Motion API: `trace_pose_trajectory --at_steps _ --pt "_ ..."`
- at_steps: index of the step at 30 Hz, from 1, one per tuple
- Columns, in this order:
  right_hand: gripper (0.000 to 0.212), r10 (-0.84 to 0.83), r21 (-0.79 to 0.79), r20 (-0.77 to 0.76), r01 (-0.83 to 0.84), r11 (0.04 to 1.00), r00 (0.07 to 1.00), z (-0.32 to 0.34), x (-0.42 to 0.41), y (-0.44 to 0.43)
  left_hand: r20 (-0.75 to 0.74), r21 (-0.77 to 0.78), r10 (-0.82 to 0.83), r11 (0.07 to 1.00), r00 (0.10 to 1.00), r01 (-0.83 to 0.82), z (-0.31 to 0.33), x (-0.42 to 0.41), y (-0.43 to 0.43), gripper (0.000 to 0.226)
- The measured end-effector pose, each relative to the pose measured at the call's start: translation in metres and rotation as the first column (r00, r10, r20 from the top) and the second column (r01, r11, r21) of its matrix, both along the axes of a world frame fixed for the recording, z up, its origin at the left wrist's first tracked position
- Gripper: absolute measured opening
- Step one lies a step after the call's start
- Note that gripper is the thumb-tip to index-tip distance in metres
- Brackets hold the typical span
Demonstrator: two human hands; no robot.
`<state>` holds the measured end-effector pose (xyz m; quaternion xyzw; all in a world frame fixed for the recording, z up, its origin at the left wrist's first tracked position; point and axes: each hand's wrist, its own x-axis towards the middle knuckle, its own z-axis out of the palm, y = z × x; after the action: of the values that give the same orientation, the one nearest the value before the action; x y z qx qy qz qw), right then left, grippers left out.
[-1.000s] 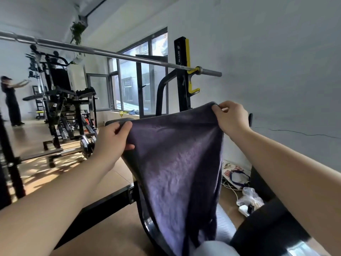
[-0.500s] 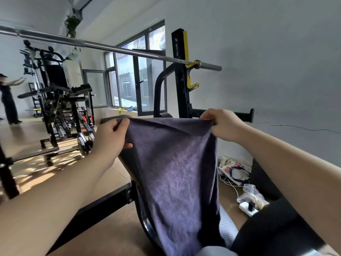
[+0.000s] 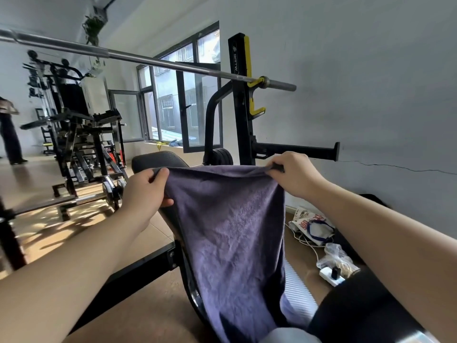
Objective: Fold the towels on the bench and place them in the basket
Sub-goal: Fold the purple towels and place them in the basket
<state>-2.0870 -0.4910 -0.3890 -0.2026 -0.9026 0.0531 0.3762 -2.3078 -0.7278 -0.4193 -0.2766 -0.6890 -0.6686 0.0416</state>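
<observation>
A dark purple towel (image 3: 232, 233) hangs spread in front of me, held by its top edge above the black bench (image 3: 158, 160). My left hand (image 3: 146, 191) pinches the towel's top left corner. My right hand (image 3: 294, 177) grips the top right corner. The top edge is stretched nearly level between both hands. The towel's lower end drapes down onto the bench near my lap and hides most of the bench pad. A pale towel (image 3: 289, 336) shows at the bottom edge. No basket is in view.
A steel barbell (image 3: 173, 65) rests on the black and yellow rack (image 3: 243, 100) above the bench. A rack arm (image 3: 296, 151) juts right behind my right hand. A bag, cables and a power strip (image 3: 331, 274) lie on the floor at right. Gym machines and a person stand far left.
Both hands have lowered the towel's top edge from about hook height to the level of the bench head. The edge is now level and stretched flatter.
</observation>
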Motion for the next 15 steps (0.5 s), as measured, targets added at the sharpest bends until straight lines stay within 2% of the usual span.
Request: trace_pose_trajectory --at_steps 4,7,10,15 --pt "0.022 -0.09 -0.108 -0.115 0.078 0.991 0.989 0.015 0.006 -0.005 -0.035 -0.003 -0.013 1.0 0.999 0.013 0.006 0.005 -0.005 0.023" --pt "0.024 -0.124 -0.128 -0.178 0.102 0.987 0.976 0.03 0.012 -0.009 -0.077 0.007 -0.003 1.0 0.997 0.003 0.017 0.016 -0.007 0.024" --pt "0.024 -0.181 -0.228 -0.265 0.121 0.966 0.947 0.048 0.017 -0.015 -0.117 0.039 0.003 0.999 0.993 0.002 0.032 0.028 -0.008 0.024" --pt "0.02 -0.291 -0.402 -0.27 0.167 0.9 0.918 0.074 0.024 -0.014 -0.123 0.108 -0.033 0.993 0.992 0.047 0.051 0.043 -0.004 0.024"
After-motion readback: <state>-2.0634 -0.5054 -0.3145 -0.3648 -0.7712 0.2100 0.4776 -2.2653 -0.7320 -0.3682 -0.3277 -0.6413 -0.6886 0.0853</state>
